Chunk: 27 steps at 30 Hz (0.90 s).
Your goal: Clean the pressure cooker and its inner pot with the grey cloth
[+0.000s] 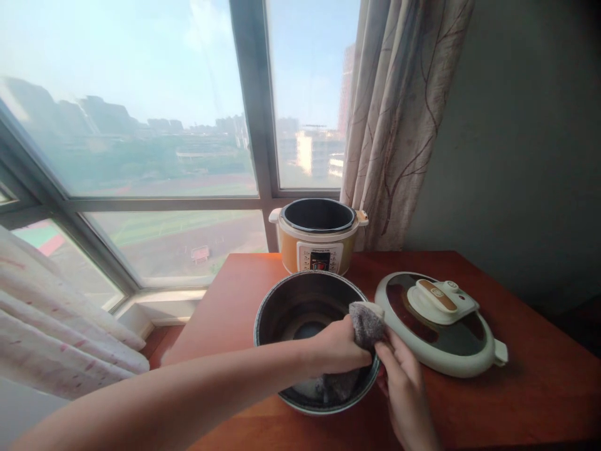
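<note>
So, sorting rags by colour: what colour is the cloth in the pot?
Grey cloth, clearest in the head view.

Bare table [539, 401] lies open along the right edge and front right corner. The cooker lid [439, 322] sits just right of the inner pot [286, 310]; the cooker base [318, 241] blocks the back edge, the curtain [399, 125] behind.

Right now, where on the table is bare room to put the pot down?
Bare wood lies on the table left of the inner pot, and behind and right of the lid. The middle is crowded: cooker, pot, lid, and both hands, left and right, at the cloth.
</note>
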Each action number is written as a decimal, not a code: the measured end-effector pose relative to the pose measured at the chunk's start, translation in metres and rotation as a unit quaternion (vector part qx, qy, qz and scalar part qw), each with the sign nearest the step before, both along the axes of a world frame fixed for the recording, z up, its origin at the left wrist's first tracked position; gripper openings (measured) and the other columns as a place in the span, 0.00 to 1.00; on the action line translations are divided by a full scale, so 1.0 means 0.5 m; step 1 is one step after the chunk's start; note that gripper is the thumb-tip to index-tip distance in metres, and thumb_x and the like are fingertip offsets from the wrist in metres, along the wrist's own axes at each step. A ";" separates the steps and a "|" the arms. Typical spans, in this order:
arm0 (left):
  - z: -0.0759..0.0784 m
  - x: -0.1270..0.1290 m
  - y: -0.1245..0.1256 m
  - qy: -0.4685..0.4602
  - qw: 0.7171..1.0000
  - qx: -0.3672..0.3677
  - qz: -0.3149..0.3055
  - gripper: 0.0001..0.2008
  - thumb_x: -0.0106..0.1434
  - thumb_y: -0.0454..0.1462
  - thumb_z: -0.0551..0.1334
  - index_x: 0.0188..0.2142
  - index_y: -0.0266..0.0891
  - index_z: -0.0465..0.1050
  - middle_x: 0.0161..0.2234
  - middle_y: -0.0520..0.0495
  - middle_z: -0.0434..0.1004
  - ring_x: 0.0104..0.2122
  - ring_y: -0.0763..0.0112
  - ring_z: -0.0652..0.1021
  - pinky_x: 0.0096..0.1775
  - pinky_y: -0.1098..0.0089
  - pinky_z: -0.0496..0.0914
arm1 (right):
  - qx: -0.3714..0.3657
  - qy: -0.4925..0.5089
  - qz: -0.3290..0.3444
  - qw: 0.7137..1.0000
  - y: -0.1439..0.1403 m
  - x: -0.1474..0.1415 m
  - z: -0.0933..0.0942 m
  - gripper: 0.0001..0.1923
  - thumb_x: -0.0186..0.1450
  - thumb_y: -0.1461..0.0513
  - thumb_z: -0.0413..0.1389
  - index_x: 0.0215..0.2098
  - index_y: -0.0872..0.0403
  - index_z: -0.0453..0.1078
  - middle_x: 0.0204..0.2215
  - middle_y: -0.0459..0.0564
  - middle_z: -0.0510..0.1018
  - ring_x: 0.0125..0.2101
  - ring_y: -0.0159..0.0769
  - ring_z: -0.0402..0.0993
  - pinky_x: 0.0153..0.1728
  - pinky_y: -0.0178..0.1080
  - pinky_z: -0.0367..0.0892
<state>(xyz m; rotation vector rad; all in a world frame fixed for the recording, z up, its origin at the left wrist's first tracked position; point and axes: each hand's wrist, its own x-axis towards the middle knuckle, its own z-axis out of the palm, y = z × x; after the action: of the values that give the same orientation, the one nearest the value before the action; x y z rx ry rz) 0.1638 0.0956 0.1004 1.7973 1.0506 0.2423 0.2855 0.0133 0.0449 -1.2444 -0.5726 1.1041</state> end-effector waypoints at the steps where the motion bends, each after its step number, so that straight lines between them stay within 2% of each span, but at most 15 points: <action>1: -0.006 0.001 0.009 0.008 1.000 0.012 0.001 0.23 0.49 0.38 0.66 0.46 0.40 0.77 0.41 0.43 0.82 0.44 0.50 0.80 0.44 0.60 0.73 | 0.006 0.004 0.000 1.000 0.001 0.000 0.002 0.37 0.58 0.47 0.67 0.62 0.50 0.70 0.44 0.52 0.83 0.35 0.39 0.77 0.31 0.34 0.70; 4: -0.018 0.003 0.038 0.044 0.998 0.033 0.019 0.12 0.47 0.37 0.67 0.34 0.40 0.78 0.32 0.45 0.80 0.40 0.50 0.81 0.42 0.60 0.73 | 0.020 0.016 0.005 1.000 0.002 0.000 0.003 0.40 0.56 0.47 0.68 0.64 0.51 0.69 0.38 0.52 0.84 0.37 0.45 0.79 0.36 0.39 0.73; 7: -0.020 0.008 0.057 0.031 0.993 -0.046 0.106 0.07 0.44 0.33 0.67 0.27 0.38 0.76 0.28 0.45 0.76 0.37 0.50 0.80 0.41 0.60 0.74 | 0.021 0.018 0.015 0.999 0.002 0.000 0.000 0.40 0.56 0.46 0.68 0.63 0.51 0.70 0.35 0.51 0.84 0.37 0.47 0.79 0.37 0.41 0.73; 10: -0.015 0.016 0.053 -0.034 0.974 -0.140 0.174 0.13 0.49 0.35 0.65 0.36 0.35 0.77 0.33 0.44 0.79 0.37 0.56 0.80 0.40 0.63 0.75 | 0.026 0.030 0.016 0.999 0.003 -0.002 0.000 0.39 0.57 0.47 0.68 0.63 0.51 0.70 0.41 0.52 0.84 0.41 0.48 0.79 0.39 0.41 0.73; 13: -0.010 0.023 0.033 -0.053 0.974 -0.142 0.169 0.17 0.50 0.34 0.64 0.41 0.34 0.76 0.37 0.42 0.81 0.37 0.57 0.81 0.38 0.65 0.75 | 0.031 0.048 0.009 0.998 0.003 -0.003 0.000 0.38 0.59 0.48 0.67 0.64 0.51 0.68 0.48 0.53 0.83 0.44 0.47 0.78 0.40 0.39 0.72; 16: -0.007 0.018 0.017 -0.046 0.991 -0.071 0.103 0.16 0.50 0.35 0.65 0.41 0.36 0.77 0.39 0.42 0.81 0.41 0.53 0.81 0.39 0.65 0.75 | 0.016 0.056 0.007 0.998 0.002 0.000 -0.005 0.38 0.60 0.48 0.67 0.64 0.50 0.68 0.47 0.52 0.83 0.35 0.40 0.78 0.30 0.35 0.69; 18: -0.001 0.006 0.011 -0.018 0.999 0.009 0.032 0.17 0.51 0.36 0.66 0.43 0.38 0.77 0.41 0.43 0.82 0.43 0.51 0.81 0.41 0.63 0.74 | 0.001 0.056 0.000 0.998 0.002 0.004 -0.008 0.38 0.58 0.49 0.68 0.64 0.49 0.68 0.44 0.50 0.83 0.26 0.32 0.73 0.22 0.32 0.64; 20: 0.011 -0.012 0.010 0.025 0.994 0.087 -0.061 0.19 0.52 0.35 0.66 0.46 0.40 0.77 0.41 0.43 0.82 0.42 0.50 0.81 0.42 0.62 0.74 | -0.005 0.059 -0.016 0.998 0.004 0.008 -0.010 0.38 0.56 0.49 0.70 0.62 0.49 0.69 0.39 0.47 0.83 0.21 0.26 0.66 0.18 0.29 0.58; 23: 0.038 -0.047 0.018 0.096 0.960 0.159 -0.211 0.17 0.53 0.31 0.64 0.44 0.40 0.77 0.36 0.44 0.82 0.37 0.54 0.81 0.38 0.64 0.73 | 0.005 0.072 -0.015 0.997 0.008 0.011 -0.009 0.40 0.55 0.49 0.70 0.62 0.51 0.69 0.34 0.46 0.82 0.19 0.25 0.63 0.18 0.29 0.57; 27: 0.072 -0.103 0.042 0.189 0.881 0.161 -0.402 0.12 0.53 0.28 0.62 0.37 0.40 0.76 0.32 0.47 0.81 0.32 0.61 0.79 0.33 0.69 0.69 | 0.031 0.075 -0.009 0.997 0.018 0.015 -0.005 0.41 0.57 0.50 0.69 0.65 0.52 0.65 0.35 0.48 0.83 0.22 0.30 0.71 0.21 0.32 0.60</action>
<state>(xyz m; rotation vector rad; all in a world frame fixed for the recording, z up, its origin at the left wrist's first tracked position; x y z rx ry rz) 0.1123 0.1166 0.1365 2.4919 0.4356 -0.4894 0.2932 0.0222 0.0424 -1.1003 -0.4770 1.1462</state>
